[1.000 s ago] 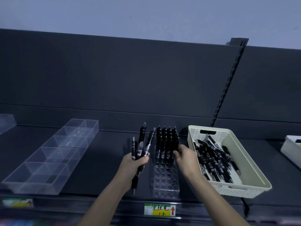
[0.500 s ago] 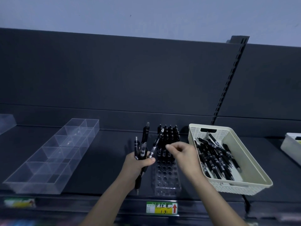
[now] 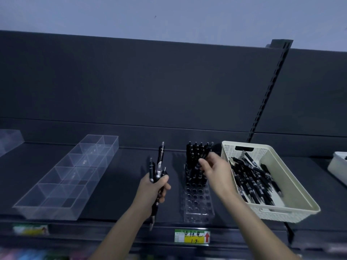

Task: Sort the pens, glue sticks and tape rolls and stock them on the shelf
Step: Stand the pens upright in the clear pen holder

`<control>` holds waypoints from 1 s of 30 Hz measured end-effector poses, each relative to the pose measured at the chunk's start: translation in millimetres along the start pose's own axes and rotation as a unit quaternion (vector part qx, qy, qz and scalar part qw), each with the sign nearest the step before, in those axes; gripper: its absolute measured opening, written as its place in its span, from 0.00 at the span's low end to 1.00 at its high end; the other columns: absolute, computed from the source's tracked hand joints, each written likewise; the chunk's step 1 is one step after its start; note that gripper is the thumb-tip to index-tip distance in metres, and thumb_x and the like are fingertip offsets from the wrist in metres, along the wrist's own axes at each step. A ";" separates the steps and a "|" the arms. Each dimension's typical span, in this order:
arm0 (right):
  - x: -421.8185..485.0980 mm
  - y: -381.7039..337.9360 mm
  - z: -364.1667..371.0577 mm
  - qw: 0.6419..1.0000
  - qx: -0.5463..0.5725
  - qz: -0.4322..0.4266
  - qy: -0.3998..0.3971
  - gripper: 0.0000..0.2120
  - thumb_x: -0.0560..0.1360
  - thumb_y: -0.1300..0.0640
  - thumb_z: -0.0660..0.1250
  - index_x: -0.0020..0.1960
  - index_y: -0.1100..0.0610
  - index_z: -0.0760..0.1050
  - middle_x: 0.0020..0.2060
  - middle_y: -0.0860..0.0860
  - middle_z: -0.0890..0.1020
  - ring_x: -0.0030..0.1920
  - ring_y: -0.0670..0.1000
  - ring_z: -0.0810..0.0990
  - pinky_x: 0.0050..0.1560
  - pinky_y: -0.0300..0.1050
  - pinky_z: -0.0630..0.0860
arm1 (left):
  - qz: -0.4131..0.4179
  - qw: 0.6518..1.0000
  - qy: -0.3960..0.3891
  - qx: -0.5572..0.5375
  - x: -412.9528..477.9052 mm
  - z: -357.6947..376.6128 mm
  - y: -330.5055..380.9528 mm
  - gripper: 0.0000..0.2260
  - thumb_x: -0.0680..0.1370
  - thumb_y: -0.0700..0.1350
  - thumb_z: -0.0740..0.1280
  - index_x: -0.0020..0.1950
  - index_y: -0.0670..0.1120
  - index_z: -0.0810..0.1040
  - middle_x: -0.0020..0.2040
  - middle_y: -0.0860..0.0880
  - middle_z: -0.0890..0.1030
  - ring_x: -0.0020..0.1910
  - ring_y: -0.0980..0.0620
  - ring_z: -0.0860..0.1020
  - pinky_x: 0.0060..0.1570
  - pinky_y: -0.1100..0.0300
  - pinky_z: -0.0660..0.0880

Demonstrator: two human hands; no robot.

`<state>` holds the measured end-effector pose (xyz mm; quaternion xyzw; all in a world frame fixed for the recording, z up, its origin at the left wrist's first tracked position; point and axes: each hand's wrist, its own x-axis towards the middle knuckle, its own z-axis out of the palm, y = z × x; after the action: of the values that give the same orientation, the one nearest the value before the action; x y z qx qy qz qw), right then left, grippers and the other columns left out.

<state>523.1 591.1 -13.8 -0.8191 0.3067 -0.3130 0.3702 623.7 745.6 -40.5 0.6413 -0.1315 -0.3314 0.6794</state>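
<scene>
At about eight o'clock in the view, a clear divided tray (image 3: 63, 177) lies on the dark shelf (image 3: 116, 184), its long side running toward one o'clock. At three o'clock from it, the left hand (image 3: 153, 192) is closed in a fist round a bundle of pens (image 3: 159, 166). The thumb is folded across the barrels, the clicker ends point to twelve o'clock and the tips hang out below the fist toward six.

Just beside it at three o'clock stands a clear pen rack (image 3: 197, 201). Its rear rows are filled with upright black pens (image 3: 193, 156) and its near holes are bare. The right hand (image 3: 217, 171) comes in over the rack from five o'clock, fingers bunched and pinching a single pen (image 3: 207, 153) at the rack's rear right corner, among the standing ones. Whether its tip sits in a hole cannot be told.

At three o'clock from the rack sits a cream basket (image 3: 298, 186) holding a heap of loose pens (image 3: 251, 181). A white bin (image 3: 338, 167) shows at the far right edge. A yellow price label (image 3: 191, 235) hangs on the shelf lip at six o'clock from the rack.
</scene>
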 end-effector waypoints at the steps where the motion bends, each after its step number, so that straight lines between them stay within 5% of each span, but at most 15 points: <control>1: -2.0 1.3 3.7 0.999 -0.037 -0.019 -0.008 0.06 0.77 0.57 0.64 0.42 0.58 0.72 0.34 0.53 0.80 0.35 0.52 0.78 0.40 0.47 0.74 | 0.001 1.000 0.000 -0.009 -0.8 -0.3 0.0 0.03 0.78 0.39 0.64 0.45 0.44 0.72 0.33 0.44 0.77 0.27 0.52 0.69 0.23 0.62 0.65; 6: -7.4 10.1 19.8 0.988 -0.141 -0.051 -0.047 0.09 0.78 0.55 0.61 0.41 0.56 0.65 0.26 0.46 0.69 0.27 0.48 0.68 0.31 0.43 0.64 | 0.005 1.000 0.001 0.029 -3.4 -4.9 -2.9 0.08 0.79 0.39 0.61 0.43 0.37 0.76 0.29 0.46 0.75 0.27 0.52 0.71 0.28 0.62 0.69; 14: -16.6 25.0 36.8 0.988 -0.145 0.025 -0.049 0.07 0.76 0.55 0.65 0.52 0.57 0.76 0.44 0.52 0.84 0.44 0.52 0.81 0.44 0.44 0.76 | 0.017 1.000 -0.008 0.013 -4.1 -7.7 -3.2 0.05 0.78 0.33 0.61 0.51 0.39 0.75 0.43 0.45 0.82 0.36 0.52 0.76 0.33 0.67 0.77; 19: -17.1 25.2 35.5 0.983 -0.177 0.000 -0.053 0.08 0.77 0.55 0.63 0.52 0.58 0.76 0.43 0.54 0.84 0.43 0.53 0.81 0.43 0.44 0.76 | -0.018 0.999 -0.038 -0.033 -7.0 -3.9 -1.4 0.05 0.80 0.41 0.60 0.54 0.43 0.73 0.41 0.44 0.81 0.32 0.50 0.75 0.36 0.57 0.76; 30: -20.0 25.7 34.1 0.987 -0.150 0.001 -0.053 0.12 0.76 0.55 0.65 0.56 0.59 0.76 0.47 0.54 0.84 0.48 0.52 0.82 0.49 0.42 0.77 | 0.035 0.995 -0.071 0.057 -7.4 3.1 -1.5 0.05 0.80 0.37 0.59 0.51 0.39 0.74 0.36 0.51 0.83 0.26 0.57 0.73 0.30 0.66 0.72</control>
<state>529.0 606.1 -58.0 -0.8807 0.3307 -0.2190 0.2589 615.9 747.9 -39.7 0.6490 -0.2208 -0.3438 0.6418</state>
